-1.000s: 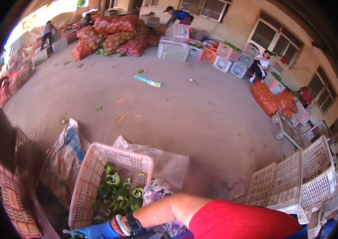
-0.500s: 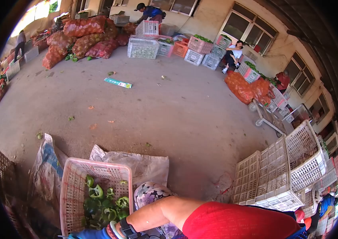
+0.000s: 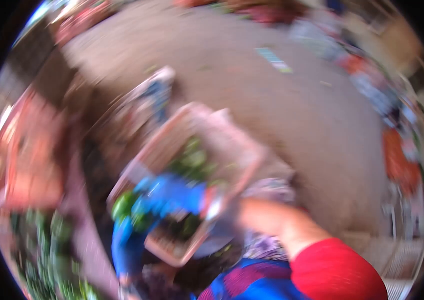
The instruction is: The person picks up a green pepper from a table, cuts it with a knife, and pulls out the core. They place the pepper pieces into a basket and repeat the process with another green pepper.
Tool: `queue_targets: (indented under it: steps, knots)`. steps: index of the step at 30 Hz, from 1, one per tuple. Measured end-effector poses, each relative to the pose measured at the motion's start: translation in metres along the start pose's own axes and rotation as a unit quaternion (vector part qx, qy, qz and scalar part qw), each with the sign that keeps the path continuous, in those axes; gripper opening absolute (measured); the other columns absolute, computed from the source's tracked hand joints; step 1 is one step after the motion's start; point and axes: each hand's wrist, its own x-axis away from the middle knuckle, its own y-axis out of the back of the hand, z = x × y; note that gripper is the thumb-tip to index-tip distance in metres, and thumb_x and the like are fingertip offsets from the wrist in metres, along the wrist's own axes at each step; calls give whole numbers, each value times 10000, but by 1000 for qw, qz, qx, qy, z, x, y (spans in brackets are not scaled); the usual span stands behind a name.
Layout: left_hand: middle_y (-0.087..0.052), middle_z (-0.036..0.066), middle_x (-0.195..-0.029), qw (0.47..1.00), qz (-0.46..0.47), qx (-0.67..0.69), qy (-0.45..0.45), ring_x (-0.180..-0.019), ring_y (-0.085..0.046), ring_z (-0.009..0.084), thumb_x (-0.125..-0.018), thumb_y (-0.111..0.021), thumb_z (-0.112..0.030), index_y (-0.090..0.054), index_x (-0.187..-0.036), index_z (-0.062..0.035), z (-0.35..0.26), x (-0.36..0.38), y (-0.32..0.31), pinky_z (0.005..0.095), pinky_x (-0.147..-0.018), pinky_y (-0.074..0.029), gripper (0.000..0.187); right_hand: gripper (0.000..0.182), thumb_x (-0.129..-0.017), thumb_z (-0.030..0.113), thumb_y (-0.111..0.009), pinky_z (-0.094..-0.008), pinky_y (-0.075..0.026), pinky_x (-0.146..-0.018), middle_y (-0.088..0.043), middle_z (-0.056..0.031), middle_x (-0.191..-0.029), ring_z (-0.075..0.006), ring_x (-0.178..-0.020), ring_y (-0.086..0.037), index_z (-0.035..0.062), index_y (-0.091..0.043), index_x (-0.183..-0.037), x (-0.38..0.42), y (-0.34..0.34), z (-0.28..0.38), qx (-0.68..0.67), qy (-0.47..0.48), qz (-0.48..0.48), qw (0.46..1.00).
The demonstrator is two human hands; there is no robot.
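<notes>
Motion blurs the head view. My right hand (image 3: 169, 196), in a blue glove, reaches over a pink plastic crate (image 3: 252, 167), its fingers closed around a green pepper (image 3: 124, 206). My left hand (image 3: 124, 245), also gloved in blue, comes up from below and meets the same pepper at the crate's left side. The left fingers appear closed against its underside, though smeared. Inside the crate lie cut green pepper pieces (image 3: 192, 159), partly hidden behind my right hand and forearm.
At left, a reddish crate (image 3: 34, 155) stands beyond a heap of dark green peppers (image 3: 47, 250). A crumpled sack (image 3: 142, 102) lies behind the pink crate. Orange mesh sacks (image 3: 401, 162) and crates line the far right. A turquoise strip (image 3: 274, 60) is on the floor.
The view has swung left and down, bringing the pepper heap and reddish crate into sight. Both gloved hands now show, with a green pepper between them; before, only one was partly visible.
</notes>
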Motion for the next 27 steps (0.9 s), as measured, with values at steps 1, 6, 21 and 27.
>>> queue_targets:
  steps: [1,6,21,27]
  knots:
    - [-554,153,-1389,999,8,-3,-31,-1259,-562,318,-955,-613,-387,-425,-1465,-16,-10,-5,-9,537,-1115,-407,658,375,-968,268,-646,-233,-501,-664,-673,-6,-904,-74,-763,-608,16,-628,-1245,-1,5,8,50,-18,-59,997]
    - [-625,113,-1258,992,-100,36,-72,-1122,-645,244,-838,-763,-213,-499,-1388,-8,-18,-1,19,430,-977,-543,644,574,-1026,245,-542,-254,-521,-581,-673,-73,-1005,-100,-677,-602,139,-349,-1556,-19,20,-22,99,-19,-38,994]
    - [-588,118,-1310,956,-214,-187,-74,-1173,-607,250,-778,-821,-76,-441,-1397,-35,4,1,42,418,-988,-544,727,1029,-802,158,-618,-554,-519,-766,-667,-334,-941,-469,-835,-672,-2,42,-1576,-35,-29,-46,569,85,-75,814]
    - [-632,123,-1218,973,-205,-81,-64,-1060,-653,224,-794,-778,-76,-501,-1322,3,-9,4,20,353,-908,-560,601,1063,-788,136,-647,-550,-518,-783,-653,-325,-1079,-472,-858,-671,9,54,-1577,-38,-35,-51,569,79,-109,811]
